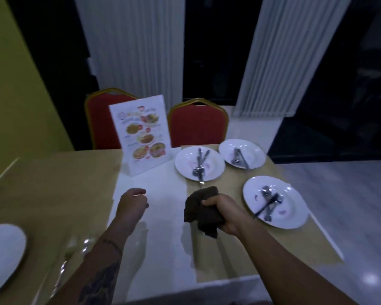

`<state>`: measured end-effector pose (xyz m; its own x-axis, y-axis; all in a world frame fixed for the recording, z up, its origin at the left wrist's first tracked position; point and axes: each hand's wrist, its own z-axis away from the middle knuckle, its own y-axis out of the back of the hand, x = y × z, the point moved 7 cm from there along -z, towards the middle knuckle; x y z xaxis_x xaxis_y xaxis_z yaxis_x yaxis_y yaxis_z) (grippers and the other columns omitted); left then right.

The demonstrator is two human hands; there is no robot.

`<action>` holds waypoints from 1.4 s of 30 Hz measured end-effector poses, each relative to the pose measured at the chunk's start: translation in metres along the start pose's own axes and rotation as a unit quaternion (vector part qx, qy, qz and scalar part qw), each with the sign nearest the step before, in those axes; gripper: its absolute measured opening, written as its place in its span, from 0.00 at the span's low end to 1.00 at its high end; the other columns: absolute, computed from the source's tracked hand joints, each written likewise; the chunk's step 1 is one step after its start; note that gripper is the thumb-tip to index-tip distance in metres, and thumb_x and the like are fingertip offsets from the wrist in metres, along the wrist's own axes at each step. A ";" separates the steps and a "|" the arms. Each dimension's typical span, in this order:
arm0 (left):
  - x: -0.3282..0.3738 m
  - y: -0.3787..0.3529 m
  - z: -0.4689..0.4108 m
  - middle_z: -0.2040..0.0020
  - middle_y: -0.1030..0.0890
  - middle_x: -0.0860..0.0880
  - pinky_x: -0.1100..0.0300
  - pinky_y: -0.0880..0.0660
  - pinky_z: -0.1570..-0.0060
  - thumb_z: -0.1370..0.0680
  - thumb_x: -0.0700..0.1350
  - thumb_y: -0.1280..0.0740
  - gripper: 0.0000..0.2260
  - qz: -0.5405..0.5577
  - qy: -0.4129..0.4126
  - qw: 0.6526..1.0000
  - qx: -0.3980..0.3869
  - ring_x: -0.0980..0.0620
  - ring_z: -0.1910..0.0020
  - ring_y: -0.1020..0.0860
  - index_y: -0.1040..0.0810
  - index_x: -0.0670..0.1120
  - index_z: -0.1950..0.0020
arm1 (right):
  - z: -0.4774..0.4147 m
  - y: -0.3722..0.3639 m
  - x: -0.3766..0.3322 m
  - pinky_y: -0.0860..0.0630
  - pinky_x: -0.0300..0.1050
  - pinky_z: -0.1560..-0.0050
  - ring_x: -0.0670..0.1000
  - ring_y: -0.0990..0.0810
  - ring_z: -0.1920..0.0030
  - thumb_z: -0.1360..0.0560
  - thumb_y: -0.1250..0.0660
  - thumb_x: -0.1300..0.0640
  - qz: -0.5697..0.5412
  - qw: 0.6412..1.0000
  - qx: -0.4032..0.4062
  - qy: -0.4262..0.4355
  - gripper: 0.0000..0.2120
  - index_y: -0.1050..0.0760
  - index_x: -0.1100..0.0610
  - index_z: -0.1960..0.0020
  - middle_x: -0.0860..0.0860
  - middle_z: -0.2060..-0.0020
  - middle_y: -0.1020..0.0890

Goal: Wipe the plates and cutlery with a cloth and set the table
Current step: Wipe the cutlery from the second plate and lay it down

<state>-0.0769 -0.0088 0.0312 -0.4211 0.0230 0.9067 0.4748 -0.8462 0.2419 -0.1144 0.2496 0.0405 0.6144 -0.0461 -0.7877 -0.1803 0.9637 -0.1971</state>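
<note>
Right hand point(223, 213) is clenched around a bunched dark cloth point(201, 210), held over the table point(53, 183) just short of the nearest plates. Left hand point(132, 202) is curled into a loose fist holding nothing, above the white strip along the table's middle. Three white plates on the right each carry cutlery: a middle plate point(186, 161), a far plate point(256, 155), a near plate point(295, 208); a fourth plate point(2, 254) sits at the lower left with blurred cutlery point(75, 258) beside it, and a menu stand point(142, 133) is upright behind.
</note>
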 end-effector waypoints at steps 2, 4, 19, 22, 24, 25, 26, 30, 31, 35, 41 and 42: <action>0.014 -0.064 0.006 0.58 0.19 0.41 0.56 0.27 0.58 0.24 0.35 0.36 0.10 -0.025 -0.013 0.998 -0.064 0.45 0.60 0.19 0.21 0.43 0.46 | 0.003 0.048 -0.012 0.22 0.47 0.64 0.58 0.16 0.66 0.23 0.40 0.69 -0.008 0.999 0.044 0.001 0.09 0.22 0.68 0.48 0.61 0.63 0.15; 0.027 -0.121 0.016 0.55 0.18 0.41 0.57 0.26 0.58 0.24 0.36 0.36 0.10 -0.056 -0.025 0.991 -0.119 0.45 0.59 0.19 0.21 0.44 0.45 | 0.002 0.092 -0.020 0.22 0.49 0.60 0.58 0.17 0.64 0.24 0.38 0.69 -0.016 0.996 0.087 0.004 0.09 0.22 0.69 0.45 0.62 0.60 0.15; 0.012 -0.346 0.081 0.69 0.24 0.45 0.58 0.31 0.67 0.30 0.39 0.34 0.04 -0.221 -0.009 0.927 -0.302 0.49 0.69 0.27 0.23 0.42 0.65 | 0.015 0.291 -0.014 0.20 0.57 0.48 0.64 0.19 0.47 0.24 0.35 0.67 -0.162 0.960 0.227 -0.004 0.17 0.28 0.65 0.35 0.65 0.44 0.18; 0.002 -0.360 0.071 0.66 0.23 0.43 0.57 0.29 0.66 0.35 0.43 0.33 0.08 -0.241 -0.008 0.925 -0.292 0.48 0.68 0.26 0.20 0.40 0.61 | 0.018 0.306 -0.009 0.20 0.55 0.51 0.64 0.19 0.48 0.23 0.36 0.68 -0.178 0.956 0.232 -0.010 0.14 0.27 0.65 0.38 0.66 0.45 0.19; -0.003 -0.369 0.065 0.64 0.21 0.43 0.58 0.28 0.65 0.35 0.43 0.32 0.06 -0.261 -0.008 0.924 -0.279 0.48 0.66 0.24 0.23 0.43 0.61 | 0.019 0.315 -0.008 0.21 0.54 0.53 0.64 0.19 0.48 0.23 0.36 0.68 -0.190 0.954 0.230 -0.011 0.14 0.27 0.65 0.38 0.66 0.45 0.19; -0.003 -0.371 0.063 0.64 0.22 0.44 0.58 0.28 0.65 0.35 0.42 0.33 0.04 -0.274 -0.012 0.922 -0.273 0.48 0.65 0.24 0.24 0.44 0.61 | 0.017 0.319 -0.007 0.20 0.55 0.52 0.64 0.19 0.47 0.24 0.36 0.68 -0.195 0.953 0.230 -0.009 0.14 0.27 0.65 0.38 0.66 0.45 0.19; -0.003 -0.373 0.064 0.65 0.23 0.44 0.58 0.28 0.65 0.35 0.41 0.35 0.02 -0.286 -0.016 0.919 -0.272 0.48 0.66 0.24 0.25 0.45 0.63 | 0.017 0.321 -0.008 0.20 0.56 0.49 0.64 0.19 0.46 0.24 0.36 0.68 -0.197 0.953 0.230 -0.008 0.14 0.27 0.65 0.38 0.66 0.44 0.19; -0.006 -0.376 0.065 0.67 0.22 0.44 0.59 0.27 0.67 0.32 0.39 0.35 0.04 -0.307 -0.002 0.907 -0.288 0.46 0.67 0.22 0.21 0.41 0.65 | 0.010 0.322 -0.008 0.21 0.60 0.42 0.65 0.19 0.44 0.24 0.36 0.68 -0.201 0.955 0.219 -0.012 0.16 0.28 0.65 0.37 0.66 0.44 0.20; -0.004 -0.376 0.065 0.64 0.19 0.42 0.58 0.26 0.66 0.31 0.39 0.34 0.06 -0.309 0.002 0.905 -0.293 0.45 0.65 0.20 0.19 0.38 0.61 | 0.008 0.322 -0.009 0.22 0.60 0.42 0.65 0.20 0.45 0.24 0.36 0.67 -0.199 0.955 0.219 -0.013 0.16 0.29 0.64 0.36 0.65 0.44 0.20; 0.009 -0.370 0.068 0.62 0.19 0.40 0.61 0.24 0.69 0.28 0.33 0.32 0.07 -0.241 0.048 0.920 -0.304 0.47 0.68 0.22 0.17 0.33 0.53 | 0.002 0.315 -0.016 0.23 0.60 0.41 0.63 0.20 0.48 0.22 0.36 0.67 -0.194 0.958 0.210 -0.008 0.14 0.29 0.64 0.37 0.64 0.48 0.20; 0.026 -0.359 0.075 0.65 0.20 0.40 0.60 0.26 0.69 0.29 0.29 0.32 0.08 -0.142 0.100 0.935 -0.308 0.49 0.70 0.24 0.15 0.37 0.57 | -0.008 0.304 -0.019 0.22 0.61 0.41 0.64 0.19 0.45 0.24 0.32 0.65 -0.210 0.951 0.225 0.008 0.22 0.31 0.61 0.31 0.63 0.44 0.20; 0.029 -0.358 0.076 0.64 0.20 0.40 0.60 0.26 0.69 0.28 0.29 0.33 0.08 -0.125 0.103 0.937 -0.309 0.48 0.70 0.24 0.15 0.38 0.58 | -0.008 0.301 -0.020 0.21 0.61 0.41 0.64 0.20 0.44 0.25 0.32 0.64 -0.214 0.951 0.223 0.018 0.24 0.32 0.59 0.30 0.62 0.43 0.20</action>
<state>-0.2003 0.3349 -0.0033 -0.6294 0.2132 0.7473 -0.1701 -0.9761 0.1351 -0.1871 0.5385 -0.0075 0.5294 -0.4599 -0.7129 0.4288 0.8701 -0.2429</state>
